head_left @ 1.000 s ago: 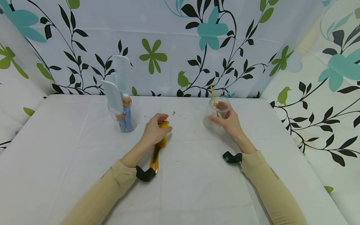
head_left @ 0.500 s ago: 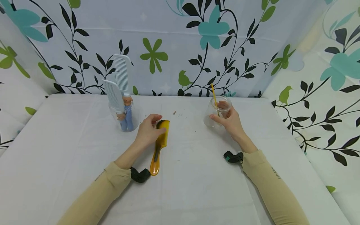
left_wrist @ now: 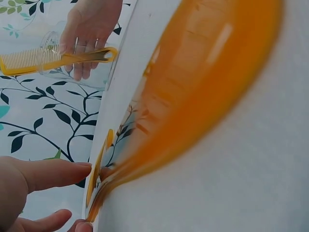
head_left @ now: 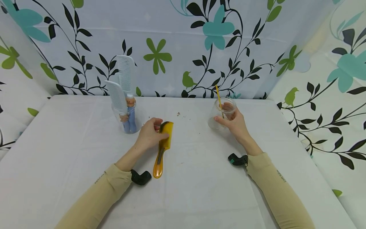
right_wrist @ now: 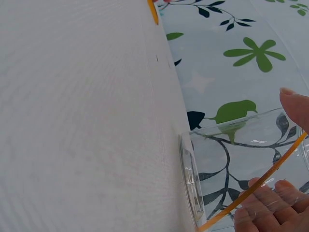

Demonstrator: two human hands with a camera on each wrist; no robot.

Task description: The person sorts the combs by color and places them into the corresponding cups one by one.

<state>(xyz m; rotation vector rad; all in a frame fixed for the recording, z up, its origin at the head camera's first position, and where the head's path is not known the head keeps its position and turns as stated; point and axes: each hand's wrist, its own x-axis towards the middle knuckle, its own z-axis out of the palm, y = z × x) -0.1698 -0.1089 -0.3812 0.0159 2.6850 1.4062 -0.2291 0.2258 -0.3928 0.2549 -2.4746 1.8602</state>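
Note:
On the white table lies a yellow comb (head_left: 166, 144) with an amber handle (left_wrist: 203, 87) pointing toward me. My left hand (head_left: 150, 132) is at its left side, thumb extended over the comb's head and fingers apart beyond its edge. The left wrist view shows a gap between thumb and fingers; firm contact is not clear. To the right, my right hand (head_left: 235, 124) holds a clear jar (head_left: 215, 117) upright around its side, thumb in front. A second yellow comb (left_wrist: 34, 60) stands in the jar, toothed part out of the mouth, handle down.
At the back left stands another clear jar (head_left: 115, 118) with two pale blue combs (head_left: 125, 73) in it, their handles shaped like figures. Small brown crumbs (head_left: 178, 114) are scattered on the table (head_left: 200, 178). A leaf-patterned curtain (head_left: 171, 38) hangs behind.
My left hand has shifted left off the comb's head, uncovering more of it. The comb, earlier turned narrower to view, now shows its broad face. My right hand and its jar stay put.

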